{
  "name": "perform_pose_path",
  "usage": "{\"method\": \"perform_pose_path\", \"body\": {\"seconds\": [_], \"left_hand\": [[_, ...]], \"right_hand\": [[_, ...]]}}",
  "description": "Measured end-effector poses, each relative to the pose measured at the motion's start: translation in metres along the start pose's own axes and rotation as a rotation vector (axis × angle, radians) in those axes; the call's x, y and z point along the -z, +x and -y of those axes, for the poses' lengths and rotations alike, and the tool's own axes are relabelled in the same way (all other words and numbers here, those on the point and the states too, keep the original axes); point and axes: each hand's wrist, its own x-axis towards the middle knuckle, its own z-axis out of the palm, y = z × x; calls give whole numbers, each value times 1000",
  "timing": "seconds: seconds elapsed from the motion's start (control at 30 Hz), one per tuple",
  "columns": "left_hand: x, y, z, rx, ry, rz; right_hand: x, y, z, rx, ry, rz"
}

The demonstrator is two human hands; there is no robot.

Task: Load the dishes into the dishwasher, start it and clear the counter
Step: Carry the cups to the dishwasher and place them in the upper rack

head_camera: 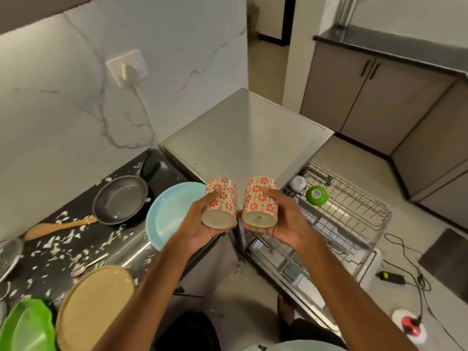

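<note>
1. The left hand (202,228) grips the left cup (219,206), a cream cylindrical ceramic cup printed with red flowers. The fingers curl round its side and its base faces the camera.
2. The right hand (282,220) grips the right cup (259,202), which has the same cream-and-red pattern. It is held the same way, base toward the camera.
3. Both cups are at frame centre, side by side and just apart, held in the air in front of the dishwasher.
4. The grey steel-topped dishwasher (248,138) lies at 12 o'clock of the cups. Its grey wire rack (359,211) is pulled out at 3 o'clock.
5. An upturned round green bowl (316,195) sits in the rack near its back left corner. A pale vessel at its 10 o'clock is too blurred to name.
6. The black counter (78,198), strewn with pale food scraps, lies at 8 to 9 o'clock of the cups.
7. On the counter:
   - A light blue round bowl (172,214) is at 9 o'clock of the left cup.
   - A dark non-stick frying pan (120,200) is at the bowl's 10 o'clock.
   - A wooden spoon (58,226) is at the pan's 8 o'clock.
   - A round tan wooden board (93,307) is at 7 o'clock of the cups.
   - A bright green plastic plate (25,323) is at the board's 9 o'clock.
</note>
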Motion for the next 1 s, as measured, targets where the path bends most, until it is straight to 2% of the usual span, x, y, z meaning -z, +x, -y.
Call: {"method": "perform_pose_path", "body": {"seconds": [0.23, 0.37, 0.67, 0.83, 1.0], "left_hand": [[-83, 75, 33, 110, 163, 21], [-113, 114, 54, 180, 344, 36], [-155, 217, 86, 365, 601, 12], [-150, 277, 113, 341, 820, -85], [-141, 318, 150, 171, 1152, -108]], "right_hand": [[84, -10, 79, 87, 55, -218], [136, -6, 91, 122, 154, -310], [215, 20, 101, 26, 193, -553], [250, 45, 104, 30, 123, -752], [289, 78, 93, 45, 61, -903]]}}
